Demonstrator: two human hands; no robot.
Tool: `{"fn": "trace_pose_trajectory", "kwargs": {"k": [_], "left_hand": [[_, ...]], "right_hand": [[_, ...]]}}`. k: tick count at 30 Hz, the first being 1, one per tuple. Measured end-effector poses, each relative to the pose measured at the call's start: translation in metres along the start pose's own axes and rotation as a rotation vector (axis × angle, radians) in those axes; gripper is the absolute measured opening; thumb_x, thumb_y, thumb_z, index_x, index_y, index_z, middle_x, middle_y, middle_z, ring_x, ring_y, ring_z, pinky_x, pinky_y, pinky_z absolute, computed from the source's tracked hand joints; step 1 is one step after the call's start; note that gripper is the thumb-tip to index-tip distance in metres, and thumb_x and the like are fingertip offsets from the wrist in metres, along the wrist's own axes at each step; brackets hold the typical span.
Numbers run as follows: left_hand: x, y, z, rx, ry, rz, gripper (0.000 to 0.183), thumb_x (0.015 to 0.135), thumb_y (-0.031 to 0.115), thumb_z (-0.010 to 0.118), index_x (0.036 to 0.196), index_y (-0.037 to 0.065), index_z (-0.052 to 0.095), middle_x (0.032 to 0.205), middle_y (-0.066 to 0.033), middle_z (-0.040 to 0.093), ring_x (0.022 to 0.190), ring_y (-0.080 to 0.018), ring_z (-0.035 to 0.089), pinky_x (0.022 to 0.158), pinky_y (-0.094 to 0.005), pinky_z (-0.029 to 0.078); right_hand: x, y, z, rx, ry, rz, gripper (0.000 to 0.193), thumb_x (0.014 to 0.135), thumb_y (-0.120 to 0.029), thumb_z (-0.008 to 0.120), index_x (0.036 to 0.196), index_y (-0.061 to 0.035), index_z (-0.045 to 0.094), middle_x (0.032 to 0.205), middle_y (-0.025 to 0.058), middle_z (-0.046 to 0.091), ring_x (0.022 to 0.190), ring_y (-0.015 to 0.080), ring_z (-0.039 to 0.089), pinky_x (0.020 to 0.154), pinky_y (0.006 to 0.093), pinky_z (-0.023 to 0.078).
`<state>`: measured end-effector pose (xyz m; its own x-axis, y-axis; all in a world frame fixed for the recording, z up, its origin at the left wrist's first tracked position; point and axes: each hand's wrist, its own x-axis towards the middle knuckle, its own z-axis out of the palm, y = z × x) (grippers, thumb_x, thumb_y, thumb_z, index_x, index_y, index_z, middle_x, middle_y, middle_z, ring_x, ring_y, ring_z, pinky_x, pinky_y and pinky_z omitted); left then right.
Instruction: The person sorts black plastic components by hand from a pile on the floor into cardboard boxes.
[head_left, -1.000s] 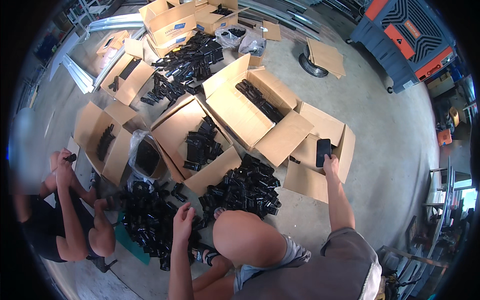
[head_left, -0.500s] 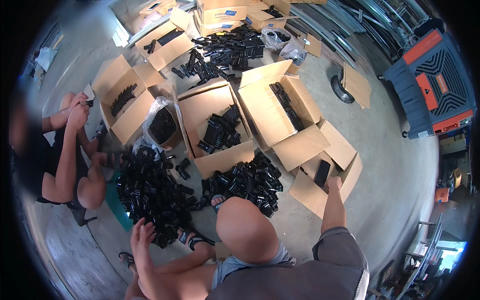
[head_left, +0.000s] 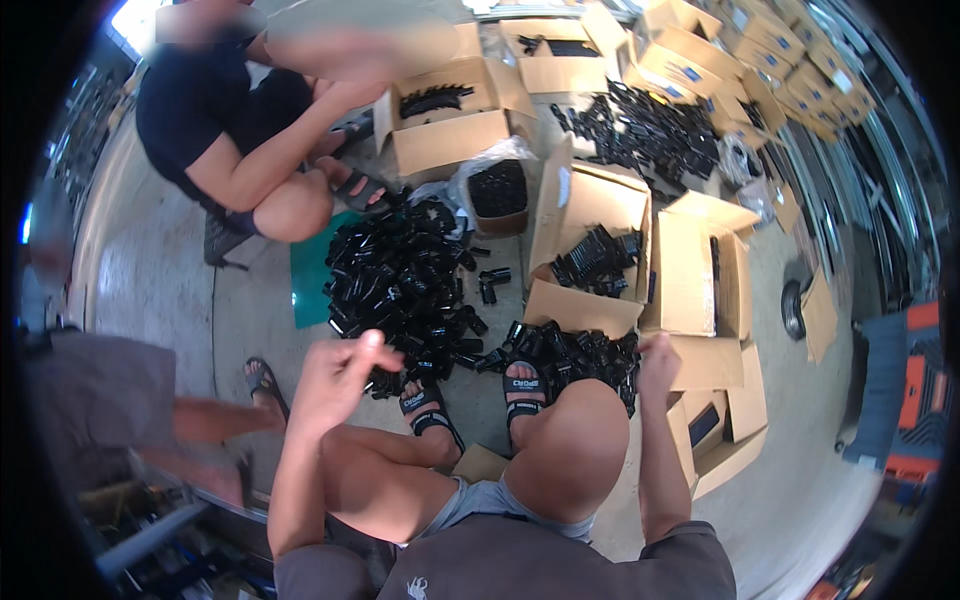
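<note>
- Black fittings [head_left: 395, 270] lie heaped on the concrete floor [head_left: 250, 310], shiny, jumbled, many of them bent like elbows; the heap's near edge is just beyond the person's feet.
- Smaller pile [head_left: 590, 350] of similar black pieces to the right, its near side close to the right knee.
- Left hand [head_left: 335, 385] raised at the near edge of the big heap, thumb up, fingers partly bent toward the right; cannot tell whether it is open or closed on a piece.
- Right hand [head_left: 657, 368] beside the right end of the smaller pile, looks curled; blurred, so its grip cannot be told either.
- Middle carton [head_left: 585, 308] stands open behind the smaller pile, more black parts [head_left: 600, 260] inside.
- Tall-flapped carton [head_left: 682, 265] just right of it; below that, a low open carton [head_left: 750, 460] with a dark flat phone [head_left: 704, 425] in it.
- Bag-lined carton [head_left: 500, 222], filled with dark pieces, behind the big heap.
- Green sheet [head_left: 308, 285] partly under the heap's left side.
- Co-worker [head_left: 190, 125] in dark clothes squats at upper left, sandal [head_left: 358, 190] near the heap; forearm smeared by motion.
- Stacked cartons [head_left: 800, 75] at upper right.
</note>
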<state>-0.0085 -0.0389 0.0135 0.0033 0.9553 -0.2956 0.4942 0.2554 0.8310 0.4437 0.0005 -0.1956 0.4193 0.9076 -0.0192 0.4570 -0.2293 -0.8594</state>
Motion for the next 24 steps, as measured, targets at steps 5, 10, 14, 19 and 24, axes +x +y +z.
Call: {"fn": "trace_pose_trajectory", "kwargs": {"k": [5, 10, 14, 19, 24], "left_hand": [[-0.001, 0.002, 0.01, 0.322, 0.061, 0.308, 0.044, 0.09, 0.026, 0.068, 0.129, 0.006, 0.063, 0.128, -0.0184, 0.064, 0.117, -0.035, 0.062, 0.098, -0.0414, 0.048], [-0.01, -0.034, 0.022, 0.36, -0.277, 0.271, 0.055, 0.09, 0.035, 0.067, 0.135, 0.006, 0.056, 0.117, -0.0178, 0.067, 0.102, -0.038, 0.064, 0.089, -0.0441, 0.05], [-0.016, -0.038, 0.028, 0.492, -0.289, 0.365, 0.059, 0.089, 0.038, 0.066, 0.137, 0.006, 0.053, 0.112, -0.0157, 0.066, 0.1, -0.0346, 0.064, 0.086, -0.0417, 0.051], [-0.003, -0.036, 0.034, 0.563, -0.13, 0.572, 0.066, 0.089, 0.045, 0.064, 0.143, 0.011, 0.048, 0.107, -0.0104, 0.064, 0.096, -0.0267, 0.065, 0.082, -0.039, 0.048], [-0.001, -0.038, 0.041, 0.578, -0.253, 0.534, 0.066, 0.088, 0.044, 0.065, 0.143, 0.012, 0.046, 0.103, -0.0083, 0.064, 0.093, -0.0257, 0.065, 0.08, -0.0378, 0.049]], "right_hand": [[0.051, -0.035, 0.109, -0.069, -0.153, -0.255, 0.022, 0.095, -0.023, 0.061, 0.102, -0.0031, 0.067, 0.085, 0.0158, 0.069, 0.077, 0.0296, 0.067, 0.072, 0.0372, 0.051], [0.129, -0.013, 0.153, -0.608, -0.271, -0.245, 0.026, 0.089, -0.025, 0.067, 0.107, -0.0066, 0.07, 0.094, 0.0151, 0.073, 0.087, 0.0342, 0.07, 0.08, 0.0435, 0.055], [0.118, -0.034, 0.188, -0.739, -0.453, -0.299, 0.033, 0.084, -0.029, 0.07, 0.106, -0.0053, 0.07, 0.097, 0.0192, 0.071, 0.092, 0.0386, 0.069, 0.082, 0.0485, 0.055], [0.11, -0.036, 0.222, -1.047, -0.313, -0.337, 0.05, 0.078, -0.035, 0.074, 0.121, -0.0119, 0.063, 0.103, 0.0134, 0.063, 0.105, 0.0335, 0.063, 0.084, 0.0466, 0.053], [0.114, -0.018, 0.241, -1.028, -0.221, -0.302, 0.056, 0.078, -0.039, 0.073, 0.126, -0.0132, 0.061, 0.11, 0.0107, 0.062, 0.111, 0.0334, 0.057, 0.087, 0.0474, 0.048]]}}
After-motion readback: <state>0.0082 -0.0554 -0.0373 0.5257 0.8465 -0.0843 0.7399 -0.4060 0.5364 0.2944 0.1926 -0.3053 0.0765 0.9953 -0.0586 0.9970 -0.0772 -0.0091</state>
